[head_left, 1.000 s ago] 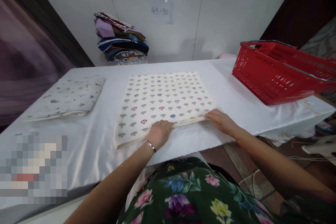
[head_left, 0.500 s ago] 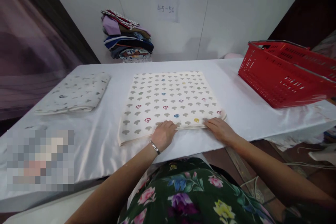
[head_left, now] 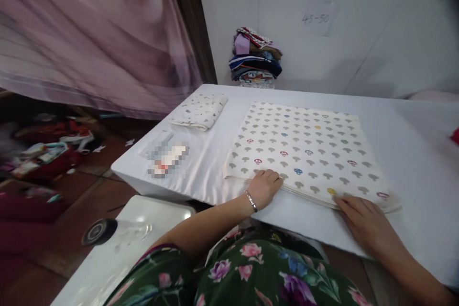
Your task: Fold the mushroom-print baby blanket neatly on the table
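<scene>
A cream folded cloth [head_left: 308,143] printed with grey mushrooms and a few coloured ones lies on the white-covered table [head_left: 244,110]. Layers show along its near edge. My left hand [head_left: 266,186], with a metal bracelet at the wrist, is closed on this edge left of its middle, fingers curled on top. Farther right, my right hand [head_left: 362,213] grips the same edge near the right corner, fingers over the top layer. The thumbs are mostly hidden. Another folded cloth [head_left: 201,112], white with small dark prints, lies at the table's far left, apart from both hands.
A stack of folded textiles [head_left: 255,57] stands by the wall beyond the table. A blurred-out item [head_left: 168,160] lies near the table's left corner. Below is a white surface [head_left: 143,234] with a dark round object [head_left: 99,232]. A pink curtain [head_left: 107,33] hangs at left.
My view has swung left, so the table's things sit farther right and the red basket is almost out of view. Both hands stay at the mushroom cloth's near edge.
</scene>
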Motion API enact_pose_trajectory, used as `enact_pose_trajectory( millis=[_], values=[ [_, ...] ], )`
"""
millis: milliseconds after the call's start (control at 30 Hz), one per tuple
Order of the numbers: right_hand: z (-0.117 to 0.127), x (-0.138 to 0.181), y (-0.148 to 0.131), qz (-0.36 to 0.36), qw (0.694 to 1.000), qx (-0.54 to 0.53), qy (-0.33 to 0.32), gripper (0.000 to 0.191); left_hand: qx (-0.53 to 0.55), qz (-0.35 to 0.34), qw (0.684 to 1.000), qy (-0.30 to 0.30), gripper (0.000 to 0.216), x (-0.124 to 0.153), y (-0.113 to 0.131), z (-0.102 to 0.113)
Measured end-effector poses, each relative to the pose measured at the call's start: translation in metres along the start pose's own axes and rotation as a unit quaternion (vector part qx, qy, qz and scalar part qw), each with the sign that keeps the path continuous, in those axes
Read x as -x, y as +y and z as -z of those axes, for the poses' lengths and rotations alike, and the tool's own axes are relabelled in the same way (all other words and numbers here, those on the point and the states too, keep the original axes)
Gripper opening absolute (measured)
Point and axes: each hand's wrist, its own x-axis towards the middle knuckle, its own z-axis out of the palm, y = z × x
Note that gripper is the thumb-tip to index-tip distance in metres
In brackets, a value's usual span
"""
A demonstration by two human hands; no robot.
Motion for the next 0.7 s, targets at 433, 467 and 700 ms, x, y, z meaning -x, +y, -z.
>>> enact_pose_trajectory(
  millis=[433,467,700],
  values=[
    [-0.036,-0.014,-0.003,0.071,0.997,-0.013,0.023,0.042,-0.007,0.134,0.991,0.014,0.022,0.044,-0.053,0.012],
    [-0.038,-0.013,-0.002,0.077,0.997,-0.013,0.026,0.042,-0.005,0.156,0.987,0.024,0.023,0.052,-0.061,0.015],
    [-0.03,-0.019,-0.018,0.078,0.994,-0.062,0.038,0.059,0.041,0.207,0.976,0.062,0.043,0.091,-0.082,0.024]
  ],
)
